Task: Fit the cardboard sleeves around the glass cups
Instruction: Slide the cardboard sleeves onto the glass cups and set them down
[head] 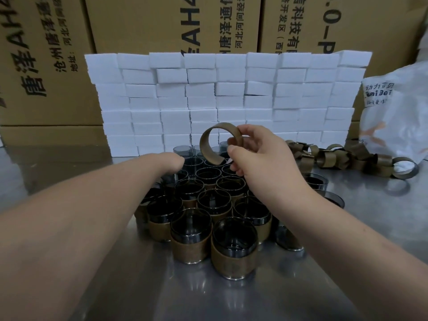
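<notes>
Two hands are out over the steel bench (pixel 231 302) as I watch through the head camera. My right hand (pixel 261 154) has its fingers (pixel 234 141) pinched on one end of a brown cardboard sleeve (pixel 214 144), which is raised in the air as an open curl, its gap facing down toward the hand. Directly below those fingers stands a tight cluster of dark glass cups (pixel 208 200); the nearer cups (pixel 234 246) already wear brown sleeves around their lower halves, while the ones farther off, under the raised sleeve, look bare. My left hand (pixel 169 161) reaches in from the left, its fingers hidden behind the wrist, so I cannot tell whether they grip anything. Right of the holding fingers lies a loose pile of spare sleeves (pixel 335 156), beside a white plastic bag (pixel 393 117). Behind everything rises a wall of white foam blocks (pixel 227 93) against printed cartons (pixel 143 24).
</notes>
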The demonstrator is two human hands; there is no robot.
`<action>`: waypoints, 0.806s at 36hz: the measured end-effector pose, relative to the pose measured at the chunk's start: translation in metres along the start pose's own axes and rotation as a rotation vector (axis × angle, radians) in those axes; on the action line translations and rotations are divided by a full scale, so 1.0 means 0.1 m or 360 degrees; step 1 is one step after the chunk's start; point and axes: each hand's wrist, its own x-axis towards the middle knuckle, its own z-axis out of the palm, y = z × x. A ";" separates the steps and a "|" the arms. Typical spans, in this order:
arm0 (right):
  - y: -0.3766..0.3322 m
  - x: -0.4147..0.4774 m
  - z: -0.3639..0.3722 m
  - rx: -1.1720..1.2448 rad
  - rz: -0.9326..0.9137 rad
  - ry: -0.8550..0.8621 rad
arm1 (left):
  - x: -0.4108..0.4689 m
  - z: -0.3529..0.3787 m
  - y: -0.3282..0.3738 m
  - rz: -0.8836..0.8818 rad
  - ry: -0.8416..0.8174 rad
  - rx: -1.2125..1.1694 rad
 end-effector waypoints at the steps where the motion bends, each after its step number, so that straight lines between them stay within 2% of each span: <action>1: 0.00 0.00 0.00 -0.0015 -0.0004 0.0000 | 0.00 -0.01 -0.02 0.0017 0.0014 0.0033; 4: 0.00 -0.01 -0.01 -0.0007 -0.0003 0.0004 | 0.00 -0.03 -0.08 -0.0007 0.0195 0.0121; 8: 0.02 -0.01 -0.01 0.0006 -0.0013 0.0026 | -0.05 -0.06 -0.15 -0.0076 0.0651 -0.0007; 12: 0.02 -0.01 -0.01 -0.0020 -0.0051 0.0070 | -0.27 -0.11 -0.12 -0.0078 0.1273 -0.0679; 16: 0.02 -0.04 0.00 -0.0036 -0.0073 0.0059 | -0.58 -0.23 0.09 -0.0112 0.1480 -0.1515; 19: -0.01 -0.07 0.02 0.0040 -0.0067 0.0090 | -0.81 -0.29 0.22 -0.0103 0.1466 -0.2121; 22: -0.01 -0.09 0.03 0.0123 -0.0138 0.0127 | -1.05 -0.24 0.31 -0.0217 0.1116 -0.2635; 25: -0.01 -0.10 0.06 0.0182 -0.0194 0.0137 | -1.26 -0.13 0.37 -0.0391 0.0838 -0.2761; 29: -0.02 -0.14 0.08 0.0165 -0.0167 0.0111 | -1.45 -0.05 0.44 -0.0315 0.0697 -0.2710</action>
